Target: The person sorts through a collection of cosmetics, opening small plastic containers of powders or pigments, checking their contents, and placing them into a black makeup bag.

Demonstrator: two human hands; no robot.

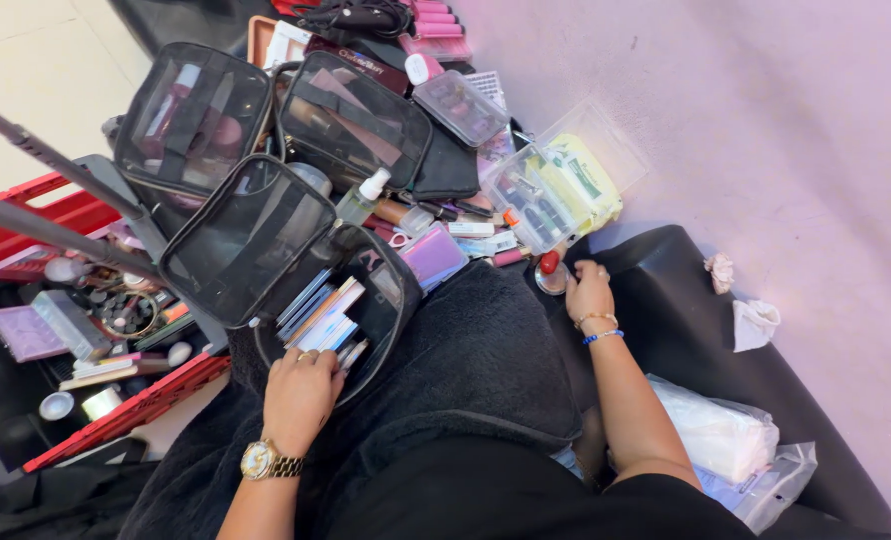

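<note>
A pale pink floor (796,130) is seen beyond a black padded seat (686,330), and cream tiles (26,60) lie at the far left. A black towel (476,370) is spread between the two hands. Ahead of the fingers, two closed black mesh cosmetic cases (194,115) are crowded against clear plastic boxes (461,105), a small spray bottle (361,198) and scattered make-up. To the left of the left hand, a red trolley tray (116,410) is filled with jars and brushes. Crumpled tissues (751,320) lie to the right of the right hand, and a plastic bag of white pads (721,435) is nearer the body.

The left hand (301,395) is curled over the rim of an open black case (296,270), its fingers (318,357) bent and touching the flat palettes (326,315) stacked inside. The right hand (588,290) is closed loosely around a small round mirror-like item (551,278) with a red knob, just below the fingers.
</note>
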